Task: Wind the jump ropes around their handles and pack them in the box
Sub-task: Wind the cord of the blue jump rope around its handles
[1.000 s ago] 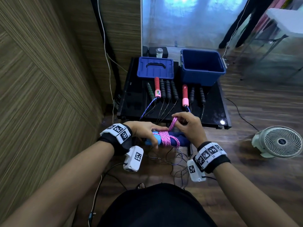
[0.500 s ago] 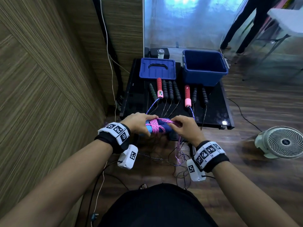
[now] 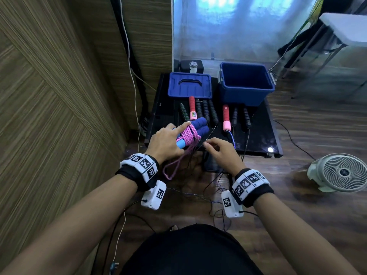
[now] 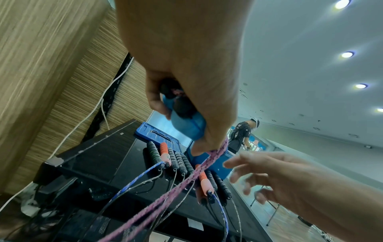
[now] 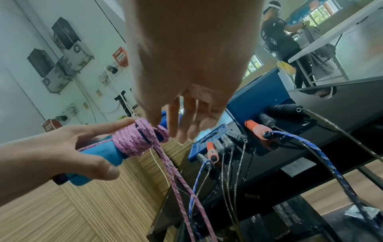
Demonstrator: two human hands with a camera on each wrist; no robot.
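My left hand (image 3: 166,141) grips a pair of blue jump rope handles (image 3: 200,126) over the front edge of the black table (image 3: 258,133). Its index finger lies straight along the pink rope winding (image 3: 189,134). A loose pink loop (image 3: 170,169) hangs under the hand. In the right wrist view the thumb presses the light blue handle end (image 5: 103,153) below the pink coils (image 5: 132,139). My right hand (image 3: 218,153) hovers just right of the bundle with relaxed fingers, holding nothing. The open blue box (image 3: 246,84) stands at the table's back right.
The blue lid (image 3: 189,85) lies left of the box. Several other rope handles, black (image 3: 206,112) and red-pink (image 3: 226,118), lie in a row, their cords hanging off the front edge. A wood wall (image 3: 49,116) is on the left, a white fan (image 3: 341,173) on the floor at the right.
My left hand has lifted the wound handles up and forward over the table edge. My right hand has let go of the pink rope, whose end now hangs as a loop.
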